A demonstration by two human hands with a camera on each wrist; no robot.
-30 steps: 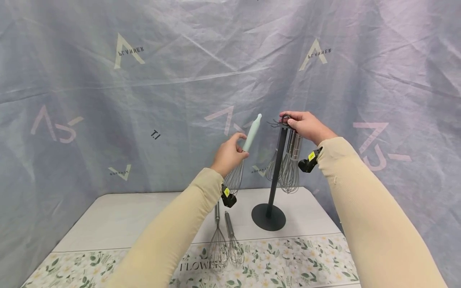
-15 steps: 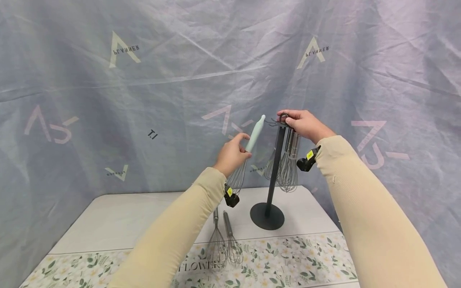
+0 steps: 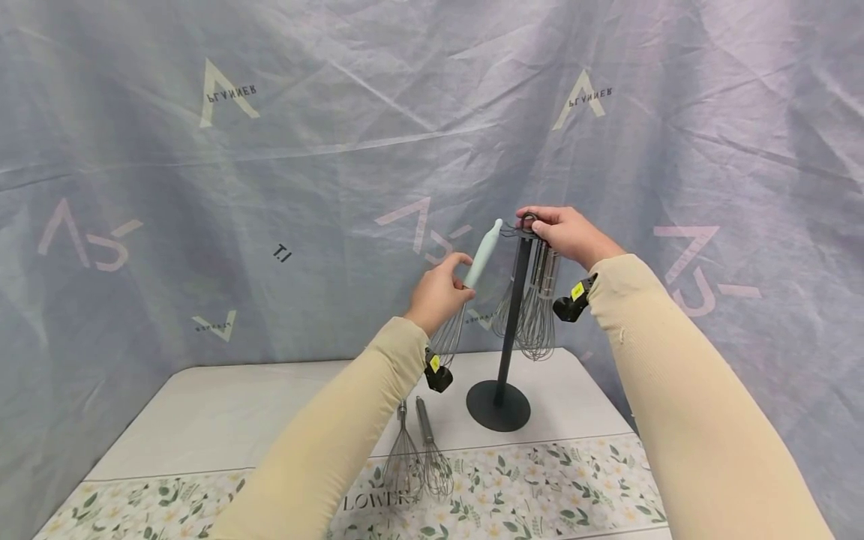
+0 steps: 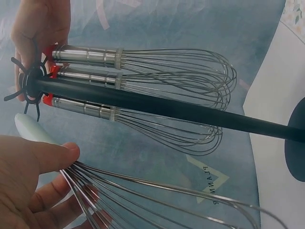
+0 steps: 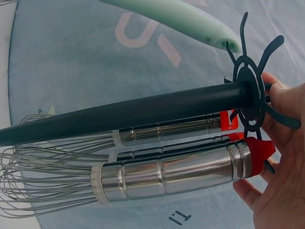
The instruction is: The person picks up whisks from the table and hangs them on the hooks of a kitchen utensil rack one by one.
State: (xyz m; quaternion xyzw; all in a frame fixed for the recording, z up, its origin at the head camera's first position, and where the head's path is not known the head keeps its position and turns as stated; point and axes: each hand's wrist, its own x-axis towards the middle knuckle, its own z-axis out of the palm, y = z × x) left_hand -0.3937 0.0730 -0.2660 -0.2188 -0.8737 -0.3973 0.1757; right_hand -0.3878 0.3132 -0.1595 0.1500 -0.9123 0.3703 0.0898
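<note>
My left hand (image 3: 437,294) pinches a whisk with a mint-green handle (image 3: 483,255) at the handle's lower end, its wires hanging down. The handle's tip is up beside the hooks of a black stand (image 3: 513,322). In the right wrist view a hook (image 5: 230,53) overlaps the hole in the green tip (image 5: 221,42); whether it passes through I cannot tell. My right hand (image 3: 565,234) holds the stand's top around its ring. Several steel whisks (image 4: 86,56) with red handle ends hang from hooks on the right side.
Two steel whisks, one (image 3: 403,454) and a smaller one (image 3: 435,454), lie on the table below my left wrist. The stand's round base (image 3: 498,406) rests on the white part of the table. A floral strip (image 3: 540,480) runs along the front. A grey-blue curtain (image 3: 324,187) hangs behind.
The left hand has carried the green-handled whisk rightward, bringing its tip up to the stand's hooks. The right hand keeps its hold on the stand's top.
</note>
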